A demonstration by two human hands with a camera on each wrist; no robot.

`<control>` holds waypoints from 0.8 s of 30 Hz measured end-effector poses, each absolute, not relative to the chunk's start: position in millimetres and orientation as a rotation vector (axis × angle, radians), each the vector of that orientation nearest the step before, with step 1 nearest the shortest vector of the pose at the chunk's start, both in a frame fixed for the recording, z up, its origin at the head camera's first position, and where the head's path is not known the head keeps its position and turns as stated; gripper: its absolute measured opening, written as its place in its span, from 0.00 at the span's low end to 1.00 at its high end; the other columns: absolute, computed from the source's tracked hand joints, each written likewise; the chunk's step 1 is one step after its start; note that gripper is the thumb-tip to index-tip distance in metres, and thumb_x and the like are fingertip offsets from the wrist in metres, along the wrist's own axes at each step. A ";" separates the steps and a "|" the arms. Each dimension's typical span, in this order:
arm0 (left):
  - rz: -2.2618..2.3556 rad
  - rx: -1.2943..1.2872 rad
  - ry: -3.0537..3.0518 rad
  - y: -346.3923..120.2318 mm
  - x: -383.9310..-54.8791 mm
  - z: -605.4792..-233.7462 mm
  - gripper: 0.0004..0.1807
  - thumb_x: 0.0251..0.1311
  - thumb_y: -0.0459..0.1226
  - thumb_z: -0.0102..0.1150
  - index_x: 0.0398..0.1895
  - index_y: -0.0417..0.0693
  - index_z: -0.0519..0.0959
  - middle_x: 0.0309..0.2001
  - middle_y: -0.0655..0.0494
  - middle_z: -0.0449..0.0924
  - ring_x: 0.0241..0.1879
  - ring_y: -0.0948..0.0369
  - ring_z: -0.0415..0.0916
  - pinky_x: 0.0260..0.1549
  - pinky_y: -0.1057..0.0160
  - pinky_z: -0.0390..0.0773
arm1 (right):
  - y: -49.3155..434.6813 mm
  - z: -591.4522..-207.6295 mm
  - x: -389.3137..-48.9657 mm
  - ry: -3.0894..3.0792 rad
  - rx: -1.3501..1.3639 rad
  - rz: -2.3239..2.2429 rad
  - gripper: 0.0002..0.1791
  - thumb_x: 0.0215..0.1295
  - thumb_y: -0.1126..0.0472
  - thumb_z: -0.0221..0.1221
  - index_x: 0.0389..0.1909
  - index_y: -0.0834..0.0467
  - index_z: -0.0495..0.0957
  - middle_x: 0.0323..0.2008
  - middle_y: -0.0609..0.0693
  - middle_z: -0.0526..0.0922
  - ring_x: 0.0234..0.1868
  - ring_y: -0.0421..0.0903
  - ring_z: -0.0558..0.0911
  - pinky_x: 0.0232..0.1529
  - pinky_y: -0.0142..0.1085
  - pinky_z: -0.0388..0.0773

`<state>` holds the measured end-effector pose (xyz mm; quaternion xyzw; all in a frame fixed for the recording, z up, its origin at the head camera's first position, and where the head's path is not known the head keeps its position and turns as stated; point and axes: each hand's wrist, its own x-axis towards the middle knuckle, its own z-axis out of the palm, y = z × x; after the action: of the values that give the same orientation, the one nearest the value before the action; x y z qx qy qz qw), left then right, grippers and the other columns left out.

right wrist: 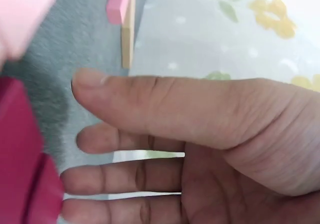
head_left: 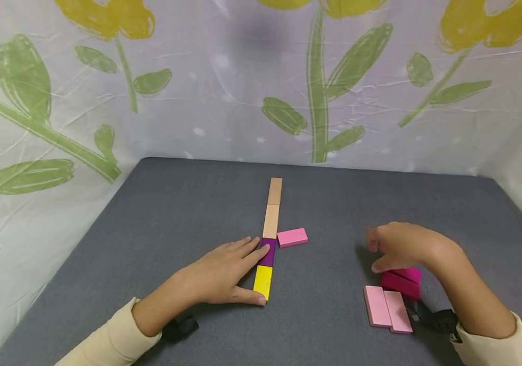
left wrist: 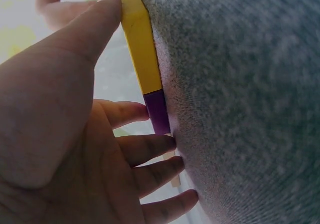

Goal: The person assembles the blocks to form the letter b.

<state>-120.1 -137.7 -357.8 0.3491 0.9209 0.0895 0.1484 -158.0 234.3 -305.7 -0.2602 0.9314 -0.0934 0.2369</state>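
Observation:
A straight row of blocks runs away from me on the grey table: yellow [head_left: 263, 282], purple [head_left: 268, 260], then two bare wooden blocks [head_left: 271, 221]. My left hand [head_left: 221, 272] lies along its left side with fingers spread. Its thumb touches the near end of the yellow block, and the index fingertip rests on the purple one. A pink block [head_left: 292, 238] lies at an angle right of the row. My right hand [head_left: 402, 246] hovers at the magenta blocks [head_left: 400, 285] and holds nothing; the right wrist view shows extended fingers beside the magenta pieces [right wrist: 17, 149].
Two light pink blocks [head_left: 377, 306] lie side by side in front of the magenta ones. Dark wrist straps [head_left: 439, 320] are at both sleeves. A white curtain [head_left: 224, 101] with yellow flowers and green leaves hangs behind and beside the grey tabletop [head_left: 187, 203].

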 end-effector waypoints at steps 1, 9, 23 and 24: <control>0.257 1.009 2.649 -137.4 -120.2 -357.9 0.54 0.57 0.71 0.55 0.80 0.51 0.56 0.77 0.46 0.53 0.76 0.48 0.49 0.70 0.46 0.55 | 235.3 -307.7 -153.6 2.554 -0.709 -0.252 0.17 0.53 0.57 0.74 0.41 0.57 0.80 0.36 0.45 0.80 0.37 0.46 0.79 0.38 0.47 0.79; 0.263 1.022 2.648 -136.1 -120.8 -358.6 0.55 0.57 0.71 0.55 0.80 0.50 0.55 0.77 0.46 0.53 0.76 0.48 0.49 0.70 0.46 0.54 | 242.3 -323.4 -109.4 2.716 -0.898 -0.149 0.31 0.50 0.41 0.74 0.51 0.53 0.81 0.48 0.46 0.79 0.54 0.58 0.77 0.53 0.59 0.73; 0.250 1.016 2.651 -137.9 -119.7 -359.0 0.55 0.57 0.72 0.53 0.80 0.50 0.55 0.77 0.46 0.53 0.76 0.48 0.49 0.70 0.44 0.55 | 225.4 -328.4 -96.7 2.684 -0.948 -0.183 0.26 0.39 0.52 0.79 0.42 0.53 0.82 0.38 0.39 0.79 0.46 0.49 0.80 0.58 0.61 0.67; 0.249 1.017 2.651 -137.7 -119.7 -358.7 0.55 0.57 0.72 0.53 0.80 0.50 0.55 0.77 0.46 0.53 0.76 0.48 0.49 0.70 0.44 0.54 | 226.0 -328.1 -97.8 2.681 -0.947 -0.191 0.26 0.40 0.52 0.79 0.43 0.54 0.82 0.39 0.40 0.80 0.46 0.49 0.81 0.57 0.61 0.68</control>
<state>-119.7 -137.7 -358.7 0.3531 0.9202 0.0866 0.1453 -97.8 226.0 -328.1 -0.3288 0.9308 -0.0662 0.1454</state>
